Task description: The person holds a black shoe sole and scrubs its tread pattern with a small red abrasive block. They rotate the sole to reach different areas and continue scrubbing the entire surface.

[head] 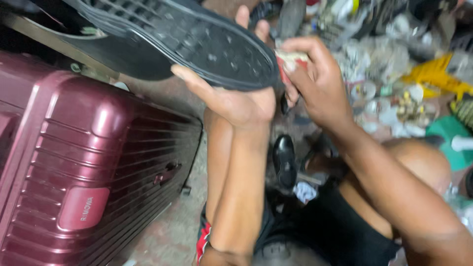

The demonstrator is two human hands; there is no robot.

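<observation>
My left hand (235, 98) holds a black shoe (197, 42) up from below, its studded sole turned toward me and its heel end pointing right. My right hand (315, 81) is closed on a small red and white piece (290, 61), pressed against the heel edge of the sole. Both forearms rise from the lower part of the view.
A dark red hard-shell suitcase (84, 162) lies at the left on the ground. A shiny black shoe (285, 160) stands on the floor below my hands. Cluttered scraps, a yellow object (433, 74) and a green object (451, 135) fill the right side.
</observation>
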